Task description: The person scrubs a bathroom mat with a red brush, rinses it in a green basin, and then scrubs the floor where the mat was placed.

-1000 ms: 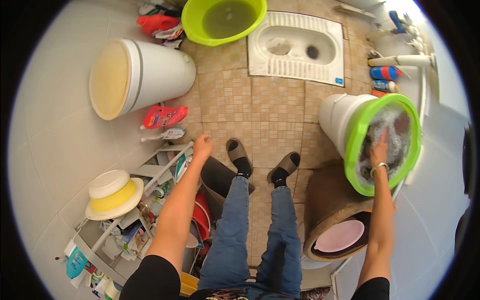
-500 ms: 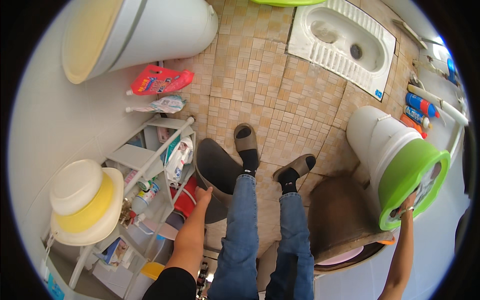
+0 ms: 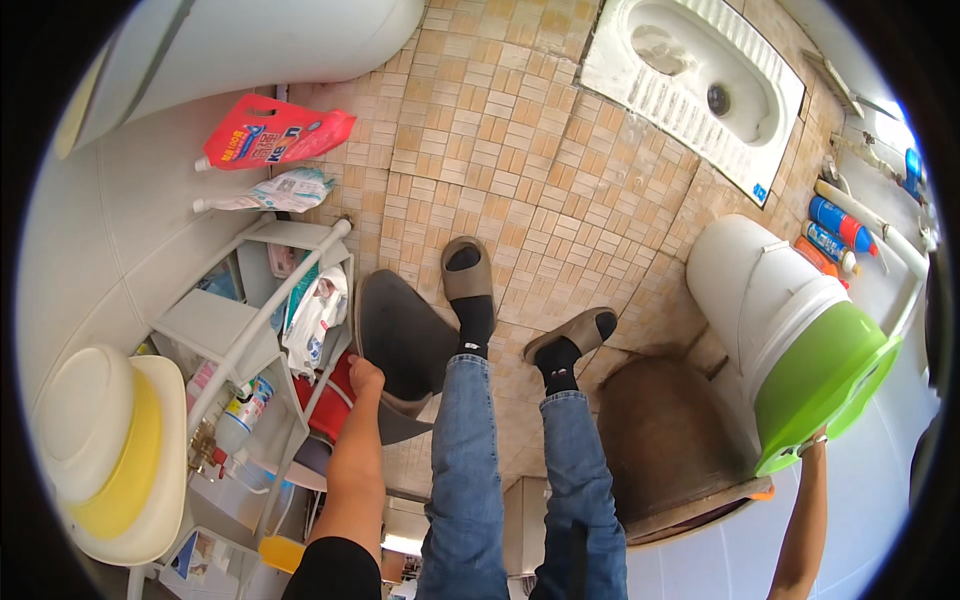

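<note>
My left hand (image 3: 366, 378) hangs beside a dark grey tub-like container (image 3: 405, 335), close to the edge of a shelf rack (image 3: 270, 310). Its fingers are loosely bent, and nothing shows in them. A light green basin (image 3: 815, 375) sits tilted over the top of a white bucket (image 3: 735, 280) on the right. My right hand (image 3: 814, 440) is at the basin's near rim, with a band on the wrist. Most of this hand is behind the rim, so its fingers are hidden.
Left, stacked white and yellow basins (image 3: 110, 440) top the rack, which holds bottles and packets. Beyond are a red refill pouch (image 3: 262, 138) and a tall white container (image 3: 260, 40). A brown vat (image 3: 670, 430) stands near my right foot. A squat toilet (image 3: 700, 85) is at far right.
The view has shifted, moving the rack leftward in the picture. The green basin has tilted so its inside shows less, and my right hand has gone from inside it to its near rim.
</note>
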### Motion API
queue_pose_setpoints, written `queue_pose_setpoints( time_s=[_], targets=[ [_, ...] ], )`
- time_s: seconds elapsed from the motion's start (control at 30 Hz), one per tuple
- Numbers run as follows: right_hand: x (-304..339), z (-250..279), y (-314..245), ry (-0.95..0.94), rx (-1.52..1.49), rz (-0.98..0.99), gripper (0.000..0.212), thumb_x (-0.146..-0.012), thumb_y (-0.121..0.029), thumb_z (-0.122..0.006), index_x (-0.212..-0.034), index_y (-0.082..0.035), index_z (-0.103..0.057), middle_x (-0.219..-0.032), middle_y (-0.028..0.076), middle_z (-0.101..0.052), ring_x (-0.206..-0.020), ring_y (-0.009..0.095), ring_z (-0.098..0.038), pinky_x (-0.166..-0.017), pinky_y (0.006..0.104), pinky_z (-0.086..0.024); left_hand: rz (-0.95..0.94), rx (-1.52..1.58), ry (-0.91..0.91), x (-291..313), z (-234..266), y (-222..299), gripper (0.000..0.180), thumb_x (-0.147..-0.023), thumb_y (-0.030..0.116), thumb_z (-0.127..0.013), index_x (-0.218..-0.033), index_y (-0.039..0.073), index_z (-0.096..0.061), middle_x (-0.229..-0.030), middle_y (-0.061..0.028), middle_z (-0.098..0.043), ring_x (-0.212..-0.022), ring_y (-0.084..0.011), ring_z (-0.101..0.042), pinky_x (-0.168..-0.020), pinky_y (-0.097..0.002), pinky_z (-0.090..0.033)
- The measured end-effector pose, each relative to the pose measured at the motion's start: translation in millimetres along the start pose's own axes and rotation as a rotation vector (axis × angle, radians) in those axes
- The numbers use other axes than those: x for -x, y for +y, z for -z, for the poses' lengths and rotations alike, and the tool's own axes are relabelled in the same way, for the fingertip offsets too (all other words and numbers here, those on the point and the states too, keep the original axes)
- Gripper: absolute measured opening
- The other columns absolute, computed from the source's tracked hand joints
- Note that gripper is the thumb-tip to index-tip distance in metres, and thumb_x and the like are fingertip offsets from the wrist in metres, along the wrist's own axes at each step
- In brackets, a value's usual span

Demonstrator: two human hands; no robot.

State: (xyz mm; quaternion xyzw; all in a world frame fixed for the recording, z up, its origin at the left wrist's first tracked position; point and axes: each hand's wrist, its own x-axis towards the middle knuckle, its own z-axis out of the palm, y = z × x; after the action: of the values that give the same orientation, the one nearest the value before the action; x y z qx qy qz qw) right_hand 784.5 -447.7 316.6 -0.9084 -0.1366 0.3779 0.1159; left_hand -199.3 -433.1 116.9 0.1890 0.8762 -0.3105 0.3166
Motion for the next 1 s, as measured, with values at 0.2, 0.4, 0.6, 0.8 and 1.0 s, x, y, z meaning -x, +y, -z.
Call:
queue_pose_setpoints(
  time_s=[0.2, 0.4, 0.6, 0.8, 1.0],
  targets=[
    [-13.0, -8.9, 5.3, -0.034, -0.039, -0.017, 0.041, -0.106, -0.026, -0.055, -0.136, 0.002, -0.058, -0.125, 0.011, -0.069, -0.105, 0.024, -0.065, -0.09, 0.0365, -0.053, -0.316, -0.28, 0.007, 66.3, 36.4, -43.4, 0.027, -0.091, -0.002, -0.059, -0.116, -0.005, -0.05, -0.101, -0.0331, -0.071, -0.103, -0.0505, -0.068, -0.091, -0.0547, -0.055],
    [-8.3, -3.9, 20.8, -0.001, 0.188, 0.208, 0.04, -0.106, -0.027, -0.055, -0.134, 0.001, -0.06, -0.123, 0.01, -0.069, -0.103, 0.022, -0.065, -0.088, 0.0349, -0.053, -0.4, -0.331, -0.037, 120.2, 74.8, -32.3, 0.028, -0.088, -0.004, -0.061, -0.114, -0.006, -0.05, -0.101, -0.0342, -0.07, -0.102, -0.0507, -0.068, -0.091, -0.0542, -0.055],
    [11.2, -44.8, -39.8, 0.006, 0.328, 0.286, 0.042, -0.102, -0.028, -0.057, -0.133, 0.0, -0.064, -0.118, 0.017, -0.073, -0.102, 0.024, -0.069, -0.089, 0.0365, -0.053, -0.361, -0.234, 0.016, 155.4, 78.8, -58.1, 0.028, -0.087, -0.003, -0.06, -0.114, -0.008, -0.053, -0.103, -0.0351, -0.07, -0.103, -0.0515, -0.068, -0.093, -0.0536, -0.054],
    [27.4, -96.7, -79.5, 0.1, 0.336, 0.277, 0.03, -0.093, -0.022, -0.052, -0.098, 0.002, -0.07, -0.087, 0.027, -0.071, -0.084, 0.044, -0.068, -0.075, 0.0526, -0.05, -0.275, -0.183, 0.157, 178.9, 94.8, -105.2, 0.028, -0.084, -0.001, -0.059, -0.11, -0.011, -0.058, -0.102, -0.0363, -0.069, -0.102, -0.0516, -0.068, -0.092, -0.0543, -0.054],
    [-7.3, -79.0, -26.1, 0.097, 1.412, 0.671, 0.025, -0.088, -0.016, -0.06, -0.07, -0.004, -0.073, -0.072, 0.018, -0.07, -0.076, 0.036, -0.069, -0.078, 0.0465, -0.052, -0.24, -0.198, 0.151, 214.1, 101.8, -108.8, 0.026, -0.083, 0.001, -0.061, -0.107, -0.009, -0.063, -0.104, -0.0339, -0.071, -0.103, -0.0493, -0.069, -0.093, -0.0528, -0.055]
  ],
)
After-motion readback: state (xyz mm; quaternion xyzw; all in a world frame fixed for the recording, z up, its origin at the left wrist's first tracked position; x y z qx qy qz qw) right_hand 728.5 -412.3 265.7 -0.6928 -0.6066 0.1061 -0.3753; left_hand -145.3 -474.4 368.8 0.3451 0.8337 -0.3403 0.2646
